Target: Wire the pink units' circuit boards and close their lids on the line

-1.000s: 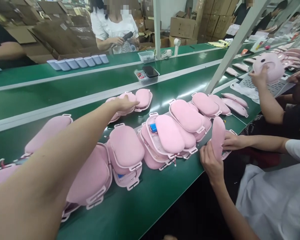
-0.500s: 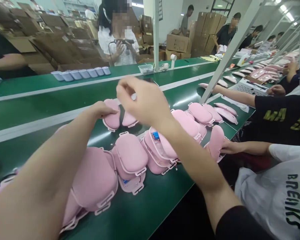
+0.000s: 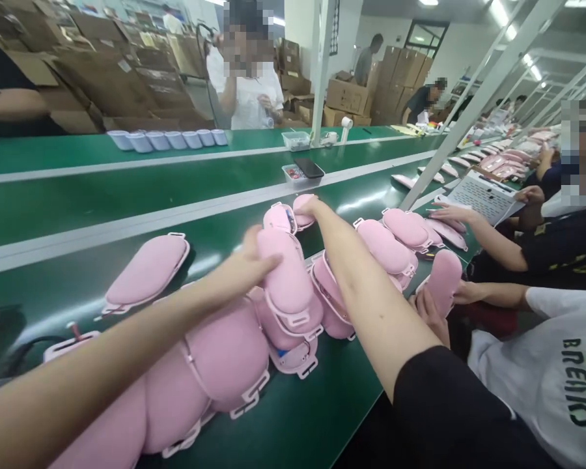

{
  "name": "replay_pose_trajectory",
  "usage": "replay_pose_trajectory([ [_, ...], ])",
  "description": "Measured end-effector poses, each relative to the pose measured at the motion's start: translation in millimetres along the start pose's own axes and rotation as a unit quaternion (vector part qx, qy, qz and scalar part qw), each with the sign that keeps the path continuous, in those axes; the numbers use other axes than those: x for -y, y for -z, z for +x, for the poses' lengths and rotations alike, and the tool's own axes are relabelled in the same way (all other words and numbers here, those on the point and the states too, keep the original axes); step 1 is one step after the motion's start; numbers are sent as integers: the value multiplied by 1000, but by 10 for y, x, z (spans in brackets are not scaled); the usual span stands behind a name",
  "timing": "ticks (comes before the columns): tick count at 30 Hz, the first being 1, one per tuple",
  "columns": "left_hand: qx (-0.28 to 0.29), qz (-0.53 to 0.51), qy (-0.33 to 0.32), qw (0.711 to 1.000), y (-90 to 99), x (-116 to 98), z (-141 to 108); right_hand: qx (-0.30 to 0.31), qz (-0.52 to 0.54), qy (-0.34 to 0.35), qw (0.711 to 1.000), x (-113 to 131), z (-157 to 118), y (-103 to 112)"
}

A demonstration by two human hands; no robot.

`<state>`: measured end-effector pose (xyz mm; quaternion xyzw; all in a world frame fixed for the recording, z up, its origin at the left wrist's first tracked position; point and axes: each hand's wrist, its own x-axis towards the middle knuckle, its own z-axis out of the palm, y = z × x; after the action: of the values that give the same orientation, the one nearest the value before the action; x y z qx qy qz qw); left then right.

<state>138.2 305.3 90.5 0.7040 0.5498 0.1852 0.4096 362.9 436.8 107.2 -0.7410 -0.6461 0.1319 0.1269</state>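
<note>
My left hand (image 3: 254, 257), somewhat blurred, grips the edge of a pink padded shell (image 3: 287, 277) with slotted end loops, held tilted over the row of similar shells. Farther out, my right hand (image 3: 310, 207) closes on a smaller-looking pink shell half (image 3: 303, 220); its fingertips are partly hidden. Right beside that half stands an open pink shell (image 3: 279, 218) with small parts showing inside. Below my hands, stacked pink shells (image 3: 229, 352) line the green bench, and one lower shell (image 3: 295, 357) shows a blue part and wire.
A lone pink shell (image 3: 146, 270) lies on the green bench (image 3: 78, 225) at left. Beyond are a small parts box (image 3: 293, 174) with a phone (image 3: 309, 168) on it, and lavender cups (image 3: 166, 141). A co-worker's hands (image 3: 432, 312) hold another shell at right. A slanted post (image 3: 473, 111) rises there.
My left hand has brought a shell rightward over the row. My right hand, raised and blurred before, has reached out to a shell half. The view has shifted, uncovering the parts box and phone.
</note>
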Motion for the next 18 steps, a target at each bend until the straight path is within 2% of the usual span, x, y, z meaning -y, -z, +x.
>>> replay_pose_trajectory([
  [2, 13, 33, -19, 999, -168, -144, 1, -5, 10, -34, 999, 29, -9, 113],
  [5, -10, 103, -45, 994, -211, -356, -100, -35, 30, -29, 999, 21, -171, 470],
  [7, -51, 139, -72, 986, -165, -421, -366, -80, 111, 31, 990, -33, -509, 674],
  [8, -71, 148, -84, 983, -151, -415, -574, -106, 179, 72, 975, -73, -779, 711],
  [9, -86, 153, -101, 979, -161, -384, -829, -130, 270, 117, 947, -116, -1120, 685],
  [11, -107, 154, -153, 970, -294, -254, -1440, -144, 412, 150, 887, -186, -1997, 425],
  [13, -136, 160, -246, 946, -594, -57, -2077, -150, 534, 120, 823, -193, -3020, -65],
  [14, -154, 174, -266, 935, -785, 62, -2361, -135, 588, 75, 794, -168, -3521, -356],
  [16, -160, 203, -272, 927, -1154, 333, -2790, -74, 682, -74, 724, -86, -4368, -917],
  [17, -143, 209, -263, 931, -1292, 478, -2923, -12, 716, -130, 686, -49, -4678, -1142],
  [18, -122, 210, -253, 936, -1379, 622, -3004, 20, 730, -160, 664, -29, -4904, -1307],
])
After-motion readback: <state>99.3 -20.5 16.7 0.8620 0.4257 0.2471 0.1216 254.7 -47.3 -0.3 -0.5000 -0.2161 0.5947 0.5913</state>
